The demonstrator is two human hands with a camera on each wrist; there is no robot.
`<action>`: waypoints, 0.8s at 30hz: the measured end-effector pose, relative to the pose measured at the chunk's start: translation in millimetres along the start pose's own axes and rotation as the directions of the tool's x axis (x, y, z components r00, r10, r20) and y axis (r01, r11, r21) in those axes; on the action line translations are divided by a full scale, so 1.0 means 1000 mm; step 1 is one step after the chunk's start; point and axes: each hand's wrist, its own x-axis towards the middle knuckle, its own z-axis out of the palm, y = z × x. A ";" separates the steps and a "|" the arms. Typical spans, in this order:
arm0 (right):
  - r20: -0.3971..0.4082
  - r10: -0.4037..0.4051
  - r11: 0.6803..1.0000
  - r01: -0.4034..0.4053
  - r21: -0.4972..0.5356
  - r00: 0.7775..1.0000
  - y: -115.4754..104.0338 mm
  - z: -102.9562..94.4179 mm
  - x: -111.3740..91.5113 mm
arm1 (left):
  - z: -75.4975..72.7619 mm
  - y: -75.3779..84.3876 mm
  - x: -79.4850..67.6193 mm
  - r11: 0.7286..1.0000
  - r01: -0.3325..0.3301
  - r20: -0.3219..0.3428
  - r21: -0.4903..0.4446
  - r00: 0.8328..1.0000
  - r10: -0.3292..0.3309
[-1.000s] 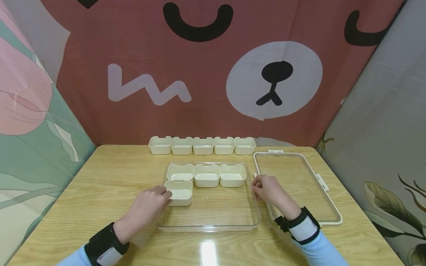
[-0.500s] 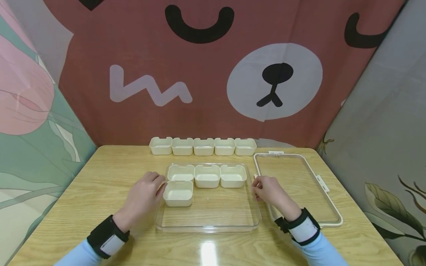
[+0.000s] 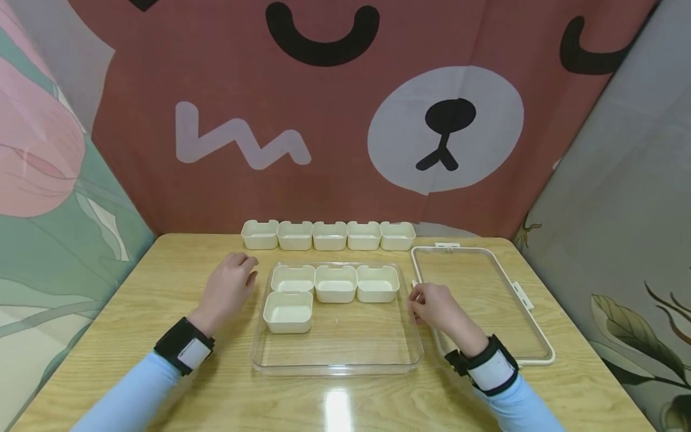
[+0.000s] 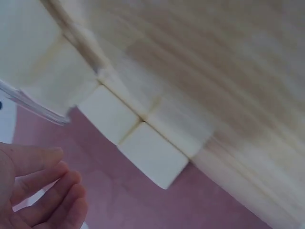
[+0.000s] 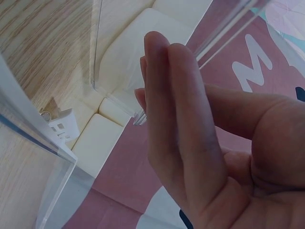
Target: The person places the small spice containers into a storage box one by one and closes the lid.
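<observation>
A shallow clear plastic bin (image 3: 367, 372) lies mid-table. Along its back wall stand three small cream boxes (image 3: 336, 284), side by side. One more cream box (image 3: 288, 313) sits in front of the left one. To the left of the bin, above the table, my left hand (image 3: 227, 291) holds nothing, its fingers loosely bent. In the left wrist view the fingers of that hand (image 4: 45, 191) show apart from the boxes. My right hand (image 3: 434, 309) pinches the bin's right wall, with straight fingers (image 5: 183, 114) on one side in the right wrist view.
Behind the bin, a row of several cream boxes (image 3: 330, 236) lines the table's back edge. To the right lies a clear lid (image 3: 486, 300) with a white rim and latches. A printed cloth (image 3: 329, 198) hangs behind the table (image 3: 135, 312).
My left hand has let go of the front-left cream box and moved back and left, off the bin. That box has slid slightly left. My right hand stays at the bin wall.
</observation>
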 end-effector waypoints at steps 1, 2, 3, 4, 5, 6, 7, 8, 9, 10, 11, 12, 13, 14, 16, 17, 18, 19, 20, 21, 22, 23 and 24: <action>0.001 -0.001 1.000 0.001 0.001 1.000 0.000 0.000 0.000 | 0.002 -0.002 0.002 1.000 0.003 0.002 -0.004 1.000 -0.003; 0.002 -0.003 1.000 0.003 -0.001 1.000 0.000 0.000 0.000 | 0.004 -0.005 0.004 1.000 0.005 0.003 -0.005 1.000 -0.005; 0.002 -0.005 1.000 0.005 -0.002 1.000 0.000 0.000 0.000 | 0.006 -0.007 0.006 1.000 0.006 0.000 -0.008 1.000 -0.006; 0.001 -0.005 1.000 0.005 -0.002 1.000 0.000 0.000 -0.001 | 0.008 -0.009 0.008 1.000 0.006 -0.002 -0.008 1.000 -0.006; 0.001 -0.005 1.000 0.005 -0.001 1.000 0.000 0.000 -0.001 | 0.011 -0.011 0.010 1.000 0.007 -0.003 -0.008 1.000 -0.007; 0.001 -0.005 1.000 0.005 -0.001 1.000 0.000 0.000 0.000 | 0.013 -0.013 0.012 1.000 0.008 -0.005 -0.005 1.000 -0.008; 0.001 -0.002 1.000 0.002 -0.001 1.000 0.000 0.000 0.000 | 0.015 -0.015 0.015 1.000 0.012 -0.002 -0.001 1.000 -0.012; -0.002 -0.002 1.000 0.002 -0.002 1.000 0.000 0.000 0.000 | 0.017 -0.017 0.017 1.000 0.013 0.002 0.004 1.000 -0.013; -0.003 0.000 1.000 0.000 -0.003 1.000 0.000 0.000 0.000 | 0.018 -0.018 0.019 1.000 0.017 0.008 0.005 1.000 -0.017; -0.004 0.002 1.000 -0.002 -0.004 1.000 0.000 0.000 0.000 | 0.020 -0.020 0.022 1.000 0.022 0.016 0.007 1.000 -0.022; -0.005 0.004 1.000 -0.004 -0.004 1.000 0.000 0.000 0.001 | 0.022 -0.022 0.024 1.000 0.029 0.022 0.005 0.999 -0.029; -0.005 0.006 1.000 -0.006 -0.004 1.000 0.000 0.000 0.001 | 0.023 -0.024 0.026 0.999 0.034 0.027 0.007 0.999 -0.034; -0.004 0.006 1.000 -0.006 -0.003 1.000 0.000 0.000 0.001 | 0.024 -0.025 0.028 0.999 0.039 0.032 0.008 0.999 -0.039; -0.004 0.006 1.000 -0.006 -0.002 1.000 0.000 0.000 0.001 | 0.026 -0.027 0.031 0.999 0.041 0.034 0.011 0.999 -0.042; -0.006 0.004 1.000 -0.004 -0.001 1.000 0.000 0.000 0.001 | 0.028 -0.029 0.036 0.999 0.043 0.033 0.021 0.999 -0.043; -0.006 0.005 1.000 -0.005 0.001 1.000 0.000 0.000 0.001 | 0.028 -0.031 0.038 0.999 0.039 0.032 0.028 0.999 -0.040; -0.006 0.005 1.000 -0.005 0.001 1.000 0.000 0.000 0.001 | 0.029 -0.032 0.041 0.999 0.037 0.034 0.036 0.999 -0.038; -0.006 0.005 1.000 -0.005 0.001 1.000 0.000 0.000 0.000 | 0.030 -0.033 0.044 0.999 0.033 0.036 0.039 0.999 -0.035; -0.006 0.006 1.000 -0.006 0.001 1.000 0.000 0.000 0.000 | 0.031 -0.034 0.047 0.999 0.031 0.039 0.043 0.999 -0.033; -0.006 0.008 1.000 -0.008 0.000 1.000 0.000 0.000 0.000 | 0.032 -0.036 0.050 0.998 0.030 0.044 0.048 0.999 -0.032; -0.005 0.008 1.000 -0.008 -0.001 1.000 0.000 0.000 0.000 | 0.034 -0.037 0.052 0.998 0.030 0.047 0.053 0.998 -0.033; -0.004 0.009 1.000 -0.009 -0.004 1.000 -0.001 0.000 0.000 | 0.035 -0.039 0.054 0.998 0.032 0.051 0.056 0.998 -0.035; -0.004 0.008 1.000 -0.008 -0.004 1.000 -0.001 0.000 0.000 | 0.037 -0.040 0.057 0.997 0.035 0.053 0.063 0.998 -0.039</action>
